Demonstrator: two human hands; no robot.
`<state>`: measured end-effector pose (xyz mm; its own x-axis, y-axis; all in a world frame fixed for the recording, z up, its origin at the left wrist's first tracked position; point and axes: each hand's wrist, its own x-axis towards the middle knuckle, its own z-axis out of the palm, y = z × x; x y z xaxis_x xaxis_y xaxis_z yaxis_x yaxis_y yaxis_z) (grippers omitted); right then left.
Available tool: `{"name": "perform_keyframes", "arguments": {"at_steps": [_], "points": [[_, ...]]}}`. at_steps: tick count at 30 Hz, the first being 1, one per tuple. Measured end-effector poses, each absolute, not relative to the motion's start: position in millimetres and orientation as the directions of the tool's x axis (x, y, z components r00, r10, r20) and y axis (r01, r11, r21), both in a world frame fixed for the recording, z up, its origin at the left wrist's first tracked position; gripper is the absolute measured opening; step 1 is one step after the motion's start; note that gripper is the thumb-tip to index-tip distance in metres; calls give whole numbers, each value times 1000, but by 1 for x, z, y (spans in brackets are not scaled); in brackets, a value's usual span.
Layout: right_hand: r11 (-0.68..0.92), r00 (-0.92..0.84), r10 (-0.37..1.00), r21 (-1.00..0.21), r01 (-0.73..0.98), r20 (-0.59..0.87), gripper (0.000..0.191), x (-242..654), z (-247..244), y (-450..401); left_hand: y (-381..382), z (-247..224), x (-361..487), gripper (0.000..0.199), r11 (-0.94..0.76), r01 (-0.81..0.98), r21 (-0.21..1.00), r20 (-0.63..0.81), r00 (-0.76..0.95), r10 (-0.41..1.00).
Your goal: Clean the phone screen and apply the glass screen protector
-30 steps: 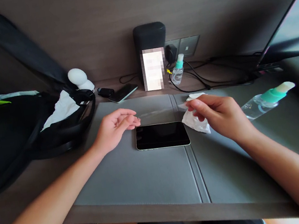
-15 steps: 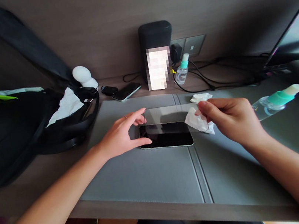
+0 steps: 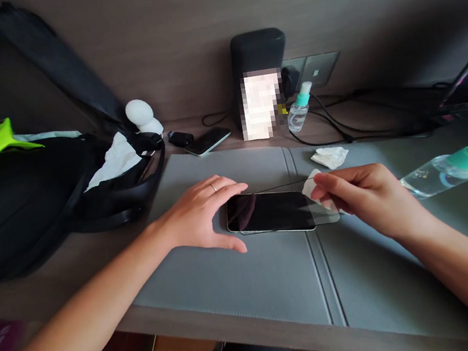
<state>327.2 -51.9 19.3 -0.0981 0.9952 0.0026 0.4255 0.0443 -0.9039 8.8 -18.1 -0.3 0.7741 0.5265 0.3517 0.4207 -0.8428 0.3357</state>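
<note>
A phone [image 3: 266, 213] with a black screen lies face up on the grey desk mat [image 3: 241, 280]. My right hand [image 3: 371, 196] pinches the right end of a clear, dark-edged screen protector [image 3: 329, 216]. The protector hangs over the phone, shifted to the right of it; whether they touch, I cannot tell. Around the phone's left end is my left hand [image 3: 200, 216], open, thumb and fingers spread with nothing between them. A crumpled white tissue [image 3: 312, 183] shows partly behind the protector and my right fingers.
Another tissue [image 3: 330, 157] lies beyond my right hand. A large spray bottle [image 3: 436, 174] lies to its right, and a small spray bottle [image 3: 298, 113] stands by the cables. At the back are a second phone [image 3: 209, 141] and a black speaker-like object [image 3: 258, 48]. Left is a black bag [image 3: 31, 200].
My right hand has lowered the screen protector toward the phone, so it now overlaps most of the screen. My left hand stays open by the phone's left end. The view has shifted slightly.
</note>
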Motion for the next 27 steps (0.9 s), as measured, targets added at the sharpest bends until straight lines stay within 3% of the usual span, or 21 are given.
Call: {"name": "perform_keyframes", "arguments": {"at_steps": [3, 8, 13, 18, 24, 27], "points": [[77, -100, 995, -857, 509, 30, 54, 329, 16, -53, -20, -1, 10, 91, -838, 462, 289, 292, 791, 537], [172, -189, 980, -708, 684, 56, 59, 331, 14, -51, -18, 0, 9, 57, -824, 475, 308, 276, 784, 555], [330, -327, 939, -534, 779, 104, 58, 334, 15, -49, -16, 1, 7, 56, -805, 477, 353, 249, 781, 573], [367, -361, 925, -521, 771, 118, 48, 339, 14, -47, -15, 1, 6, 56, -777, 492, 393, 236, 763, 602], [596, -620, 778, -431, 678, 100, 80, 350, 9, -42, -11, 1, 4, 56, -761, 475, 441, 208, 771, 602], [620, -644, 760, -387, 682, 83, 81, 351, 9, -42, -10, 1, 3, 59, -758, 477, 445, 193, 775, 601]]}}
